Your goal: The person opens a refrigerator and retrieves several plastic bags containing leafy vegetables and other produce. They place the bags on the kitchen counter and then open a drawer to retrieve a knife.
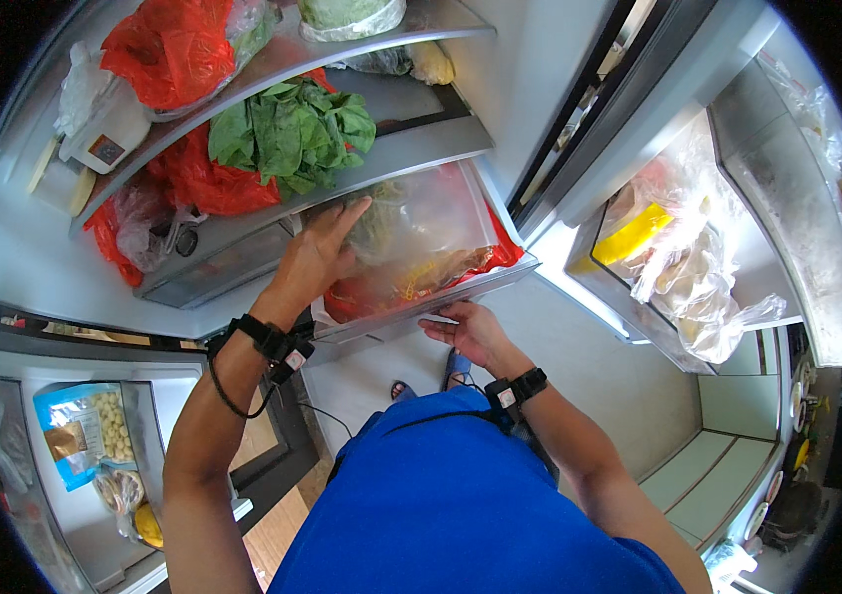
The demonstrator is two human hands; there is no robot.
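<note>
From where I stood, the person was leaning over an open refrigerator, working at a clear drawer (pixel 421 300) that stood drawn out below the lowest shelf. The step in hand looked like dealing with the drawer and its load: a clear bag (pixel 381 220) of pale strands lay toward the back, with a red bag (pixel 352 297) and something brown, half veiled by plastic, nearer the front.

The left hand (pixel 327 243) reached over the drawer's left side, its grip loosely spread, fingers stretched toward the clear bag; I could not tell whether they touched it. The right hand (pixel 466 335) was by the drawer's front edge, palm turned up, its grip spread and pinching nothing; contact with the edge was hard to make out. To my eye, the next move called for a firm hold, either on the bag or on the drawer front, with the drawer kept level.

Just above, leafy greens (pixel 292 129) drooped over the shelf edge and crowded the drawer's rear, so lifting there wanted care. Red plastic (pixel 169 49) and a white container (pixel 109 129) filled the higher shelf. On the left, an open door held a blue pouch (pixel 80 431); on the right, a second compartment bulged with plastic bags (pixel 703 282). A black cable (pixel 223 391) looped from the left wrist and could snag.
</note>
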